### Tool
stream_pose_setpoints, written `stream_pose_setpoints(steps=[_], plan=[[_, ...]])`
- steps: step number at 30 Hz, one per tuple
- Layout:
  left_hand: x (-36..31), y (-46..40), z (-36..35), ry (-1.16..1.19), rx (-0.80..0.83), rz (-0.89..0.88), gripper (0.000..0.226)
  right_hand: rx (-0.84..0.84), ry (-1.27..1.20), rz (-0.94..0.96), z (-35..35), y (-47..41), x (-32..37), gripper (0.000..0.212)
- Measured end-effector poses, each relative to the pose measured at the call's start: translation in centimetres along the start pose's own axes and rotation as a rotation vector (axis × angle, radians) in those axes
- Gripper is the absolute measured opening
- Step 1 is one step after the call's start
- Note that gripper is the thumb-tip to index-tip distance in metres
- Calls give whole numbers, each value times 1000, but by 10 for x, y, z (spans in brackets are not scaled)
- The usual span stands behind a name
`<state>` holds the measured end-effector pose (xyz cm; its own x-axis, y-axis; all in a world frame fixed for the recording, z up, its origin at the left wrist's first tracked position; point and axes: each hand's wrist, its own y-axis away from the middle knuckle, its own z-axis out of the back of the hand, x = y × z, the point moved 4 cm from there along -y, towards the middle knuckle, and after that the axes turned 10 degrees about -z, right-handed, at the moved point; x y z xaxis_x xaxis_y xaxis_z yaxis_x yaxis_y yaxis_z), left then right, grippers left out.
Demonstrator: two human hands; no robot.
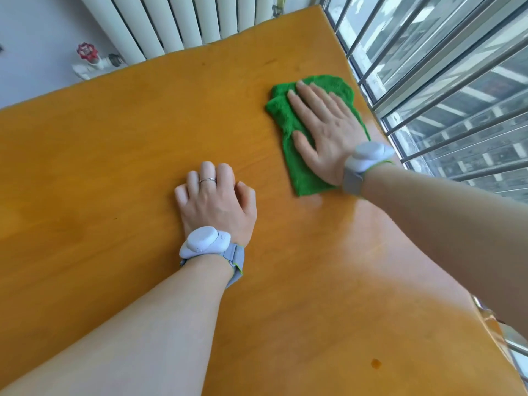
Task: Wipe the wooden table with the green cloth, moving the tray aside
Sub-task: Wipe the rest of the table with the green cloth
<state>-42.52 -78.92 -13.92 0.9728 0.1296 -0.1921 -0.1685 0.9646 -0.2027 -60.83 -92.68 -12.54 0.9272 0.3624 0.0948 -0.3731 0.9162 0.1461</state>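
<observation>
My left hand (217, 201) rested on the desk (114, 144), fingers loosely curled, holding nothing. Farther off, my right hand (323, 132) pressed flat on the cloth (285, 115) near the window-side edge; a careless stroke might push it off. No tray showed.

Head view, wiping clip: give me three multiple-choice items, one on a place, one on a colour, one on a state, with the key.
1. Where does the green cloth lie on the wooden table?
A. near the window side
B. by the radiator
C. at the near edge

2. What colour is the valve handle by the radiator?
A. blue
B. red
C. yellow

3. How is the right hand?
A. flat on the cloth
B. lifted off
C. a fist

Key: A, the window bars run beside it; B, plainly red; A, straight fingers press it.
</observation>
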Motion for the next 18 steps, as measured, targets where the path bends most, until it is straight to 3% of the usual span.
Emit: stream_pose_setpoints(steps=[8,13,18], plan=[[2,-1,2,2,-14,-4,17,-79,-108,-323,-14,59,10,69],[-1,0,2,9,1,-7,18,8,-34,-231,-24,150,17,71],[0,0,2,-5,-5,-3,17,11,-39,-140,-24,138,14,72]])
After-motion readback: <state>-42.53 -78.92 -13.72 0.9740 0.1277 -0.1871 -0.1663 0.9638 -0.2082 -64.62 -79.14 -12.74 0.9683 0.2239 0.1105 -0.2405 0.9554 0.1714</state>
